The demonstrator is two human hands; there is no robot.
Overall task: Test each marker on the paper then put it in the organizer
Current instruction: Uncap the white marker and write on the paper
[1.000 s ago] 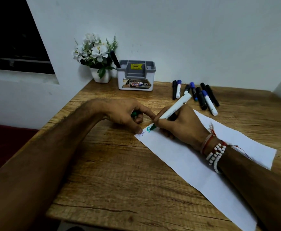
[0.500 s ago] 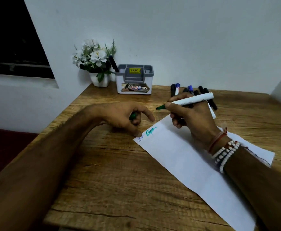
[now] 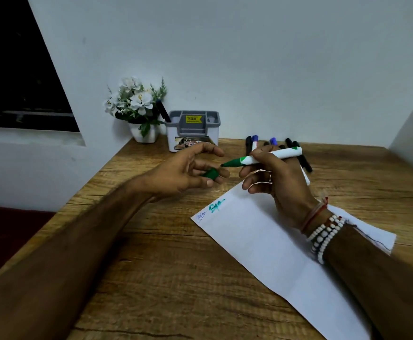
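— What is the right hand [image 3: 281,182] doing?

— It is gripping a white-barrelled marker with a green tip [image 3: 264,157]. Thumb and fingers are curling round the barrel, and the bare tip is pointing toward the left hand [image 3: 183,173].

— And that one?

— It is hanging half open, forefinger stretched, while the thumb and lower fingers are pinching a small green plastic cap [image 3: 210,173], just short of the tip.

— The sheet?

— The long white paper sheet [image 3: 261,239] is lying under the right wrist, with a green scribble [image 3: 216,204] showing below the left fingers.

— The organizer?

— The grey-and-white plastic organizer [image 3: 193,130] is standing beyond the left hand. Loose black and blue markers [image 3: 254,139] are lying behind the right.
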